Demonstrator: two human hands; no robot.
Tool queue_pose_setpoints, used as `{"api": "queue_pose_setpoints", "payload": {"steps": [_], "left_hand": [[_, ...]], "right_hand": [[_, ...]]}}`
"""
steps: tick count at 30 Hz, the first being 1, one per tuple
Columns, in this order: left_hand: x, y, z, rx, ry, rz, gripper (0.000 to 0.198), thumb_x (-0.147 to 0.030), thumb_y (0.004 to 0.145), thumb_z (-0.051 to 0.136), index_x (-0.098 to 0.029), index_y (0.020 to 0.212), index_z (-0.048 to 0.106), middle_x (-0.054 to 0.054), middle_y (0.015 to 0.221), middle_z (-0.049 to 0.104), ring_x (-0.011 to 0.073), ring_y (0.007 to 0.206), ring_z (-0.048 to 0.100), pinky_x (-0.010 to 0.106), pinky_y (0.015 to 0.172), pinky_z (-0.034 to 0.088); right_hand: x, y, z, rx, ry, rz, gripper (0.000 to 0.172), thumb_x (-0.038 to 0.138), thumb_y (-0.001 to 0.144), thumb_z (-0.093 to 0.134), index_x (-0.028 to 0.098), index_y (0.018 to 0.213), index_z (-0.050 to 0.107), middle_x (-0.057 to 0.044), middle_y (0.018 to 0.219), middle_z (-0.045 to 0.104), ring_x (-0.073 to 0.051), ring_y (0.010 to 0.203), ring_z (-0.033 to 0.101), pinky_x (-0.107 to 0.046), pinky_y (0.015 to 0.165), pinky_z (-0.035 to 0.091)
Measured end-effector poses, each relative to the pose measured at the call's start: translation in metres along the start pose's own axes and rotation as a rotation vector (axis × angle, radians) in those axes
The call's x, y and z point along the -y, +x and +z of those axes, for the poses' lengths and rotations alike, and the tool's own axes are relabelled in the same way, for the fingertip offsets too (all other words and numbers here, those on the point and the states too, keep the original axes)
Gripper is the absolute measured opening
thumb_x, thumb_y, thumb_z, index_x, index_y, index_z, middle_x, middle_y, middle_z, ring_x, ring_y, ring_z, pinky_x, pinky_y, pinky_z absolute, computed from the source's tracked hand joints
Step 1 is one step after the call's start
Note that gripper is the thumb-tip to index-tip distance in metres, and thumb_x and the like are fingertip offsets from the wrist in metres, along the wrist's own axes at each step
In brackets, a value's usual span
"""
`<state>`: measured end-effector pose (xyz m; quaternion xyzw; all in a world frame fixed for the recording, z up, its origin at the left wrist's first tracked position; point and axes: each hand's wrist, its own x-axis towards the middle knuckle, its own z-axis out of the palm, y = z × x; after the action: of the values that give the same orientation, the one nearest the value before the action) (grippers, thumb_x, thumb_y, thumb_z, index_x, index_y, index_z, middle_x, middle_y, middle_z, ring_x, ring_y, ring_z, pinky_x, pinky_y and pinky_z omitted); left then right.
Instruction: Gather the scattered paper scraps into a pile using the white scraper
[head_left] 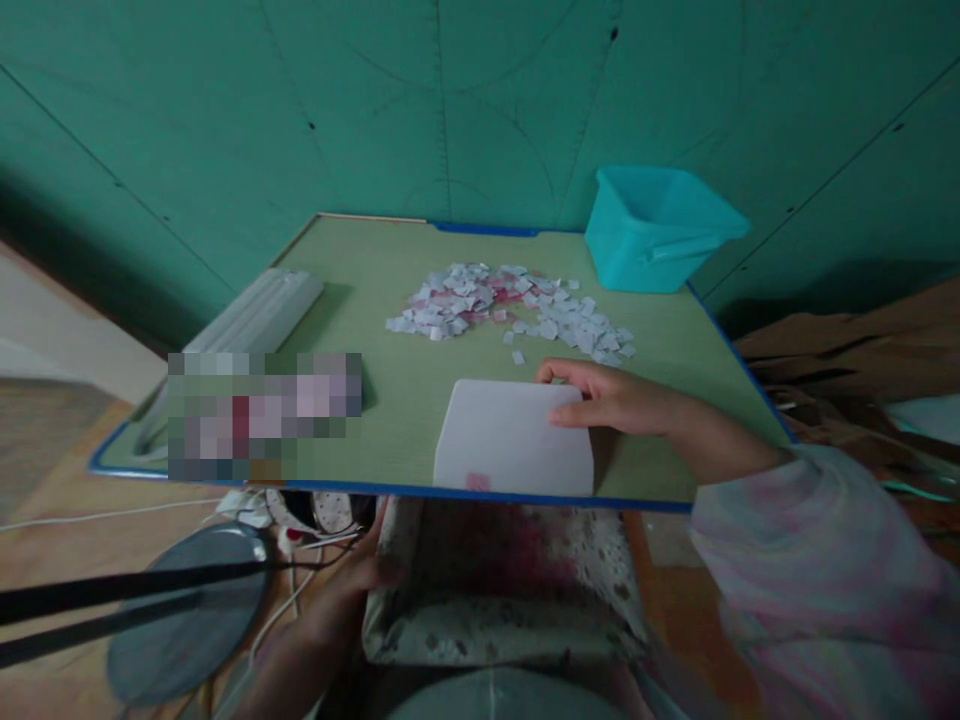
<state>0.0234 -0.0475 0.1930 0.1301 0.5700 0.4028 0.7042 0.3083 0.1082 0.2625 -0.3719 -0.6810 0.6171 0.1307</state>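
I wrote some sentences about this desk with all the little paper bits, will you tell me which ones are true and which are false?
1. The right hand rests on the white rectangular sheet. True.
2. The teal plastic tub stands at the near left corner of the table. False: it stands at the far right corner.
3. The pile of small white and pink paper scraps lies on the green tabletop with a blue edge. True.
4. The paper scraps are inside the tub. False: they lie on the tabletop beside it.
5. The left hand is up on the tabletop. False: it is below the table's near edge, by the patterned cushion.
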Motion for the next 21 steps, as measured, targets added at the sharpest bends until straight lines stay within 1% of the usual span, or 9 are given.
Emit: {"api": "queue_pose_setpoints", "payload": {"steps": [2,4,6,9,11,13,16,18,21], "left_hand": [[-0.005,-0.002,0.009,0.045,-0.027,0.015,0.011,-0.018,0.047,0.069,-0.028,0.044,0.066,0.000,0.054,0.074,0.0322,0.079,0.075,0.036,0.069,0.059],[-0.004,0.001,0.011,0.068,-0.022,0.009,0.009,-0.018,0.047,0.067,-0.027,0.049,0.070,-0.001,0.054,0.075,0.0307,0.073,0.075,0.035,0.068,0.059],[0.000,0.006,0.003,0.044,0.035,0.009,0.014,-0.018,0.048,0.067,-0.026,0.057,0.075,-0.002,0.053,0.076,0.0303,0.071,0.076,0.035,0.067,0.060],[0.007,0.012,-0.016,-0.023,0.148,0.035,0.020,-0.014,0.047,0.072,-0.026,0.063,0.078,-0.001,0.053,0.077,0.0312,0.073,0.077,0.034,0.065,0.060],[0.009,0.011,-0.023,-0.046,0.112,0.044,0.028,-0.015,0.052,0.073,-0.026,0.077,0.082,0.002,0.066,0.082,0.0332,0.079,0.078,0.036,0.066,0.062],[0.008,0.008,-0.022,-0.030,0.051,0.016,0.041,-0.018,0.057,0.072,-0.025,0.095,0.083,0.006,0.080,0.085,0.0360,0.083,0.078,0.040,0.066,0.063],[0.008,0.005,-0.013,-0.016,0.005,-0.026,0.055,-0.022,0.059,0.070,-0.024,0.114,0.079,0.009,0.090,0.085,0.0380,0.084,0.077,0.042,0.064,0.064],[0.010,0.007,-0.011,-0.018,-0.003,-0.032,0.060,-0.021,0.060,0.070,-0.023,0.119,0.076,0.010,0.091,0.084,0.0380,0.083,0.077,0.042,0.063,0.063],[0.015,0.017,-0.020,-0.005,0.011,-0.016,0.059,-0.017,0.058,0.070,-0.024,0.117,0.076,0.008,0.085,0.084,0.0357,0.078,0.076,0.040,0.061,0.062]], "right_hand": [[0.001,-0.001,0.000,0.029,-0.022,-0.005,0.028,0.037,0.078,0.069,0.021,0.091,0.049,0.004,0.078,0.052,-0.010,0.067,0.049,-0.022,0.058,0.038],[0.002,-0.001,0.000,0.045,-0.052,-0.021,0.028,0.037,0.078,0.068,0.020,0.091,0.050,0.004,0.078,0.051,-0.010,0.066,0.049,-0.022,0.057,0.037],[0.002,-0.001,0.001,0.045,-0.063,-0.033,0.027,0.037,0.078,0.068,0.020,0.091,0.050,0.005,0.076,0.051,-0.010,0.064,0.048,-0.022,0.056,0.036],[0.002,-0.001,0.002,0.019,-0.017,-0.016,0.028,0.036,0.076,0.070,0.021,0.089,0.050,0.005,0.073,0.052,-0.010,0.061,0.048,-0.022,0.055,0.036],[0.001,0.000,0.003,-0.046,0.054,-0.024,0.029,0.035,0.073,0.072,0.022,0.088,0.051,0.005,0.074,0.054,-0.010,0.062,0.050,-0.022,0.056,0.037],[0.000,0.003,0.003,-0.181,0.155,-0.068,0.031,0.033,0.070,0.074,0.022,0.088,0.052,0.005,0.076,0.056,-0.011,0.064,0.052,-0.023,0.058,0.039],[-0.002,0.009,0.002,-0.466,0.309,-0.149,0.034,0.031,0.062,0.075,0.023,0.086,0.052,0.004,0.077,0.059,-0.013,0.067,0.054,-0.025,0.061,0.041],[-0.003,0.015,-0.001,-0.665,0.386,-0.191,0.034,0.031,0.059,0.074,0.024,0.084,0.052,0.004,0.077,0.060,-0.015,0.068,0.056,-0.027,0.061,0.042],[-0.007,0.022,-0.010,-0.963,0.489,-0.273,0.028,0.030,0.060,0.069,0.025,0.083,0.052,0.002,0.079,0.063,-0.017,0.074,0.058,-0.029,0.061,0.045]]}}
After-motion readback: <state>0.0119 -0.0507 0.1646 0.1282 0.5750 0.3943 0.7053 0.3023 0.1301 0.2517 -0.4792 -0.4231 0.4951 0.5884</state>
